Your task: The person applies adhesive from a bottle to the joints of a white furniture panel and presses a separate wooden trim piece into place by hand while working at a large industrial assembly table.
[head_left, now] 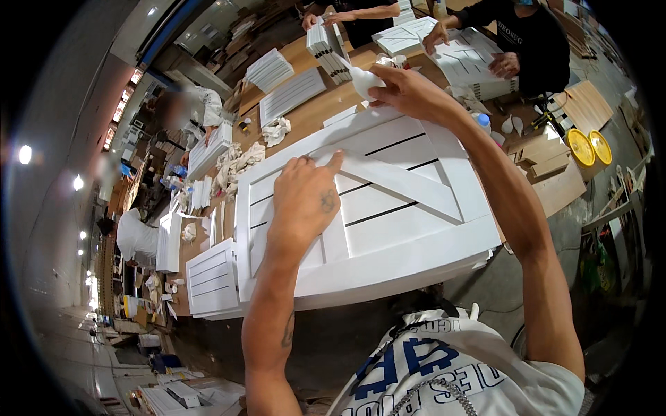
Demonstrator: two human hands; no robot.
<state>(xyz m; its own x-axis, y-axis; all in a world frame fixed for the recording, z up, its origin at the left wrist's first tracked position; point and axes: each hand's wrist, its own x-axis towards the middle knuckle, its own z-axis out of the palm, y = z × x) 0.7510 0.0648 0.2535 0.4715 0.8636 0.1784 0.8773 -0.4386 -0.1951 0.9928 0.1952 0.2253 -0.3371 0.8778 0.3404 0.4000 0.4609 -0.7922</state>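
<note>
A large white panel door (395,247) with slats, dark grooves and diagonal braces lies flat in front of me. My left hand (309,201) rests on its left part, the index finger stretched along a brace and the other fingers bent down onto the surface. Nothing shows in that hand. Above the panel's far edge, my right hand (409,90) grips a white squeeze bottle (362,81) with a thin nozzle, which tilts up and to the left. More white panels lie beneath the large one.
A smaller slatted panel (211,279) lies at the left. Crumpled rags (239,166) and stacked white panels (269,71) cover parts of the brown table (295,66). Co-workers stand across and along it. Right, yellow-rimmed buckets (581,147) and wood boards (548,154) sit near the floor.
</note>
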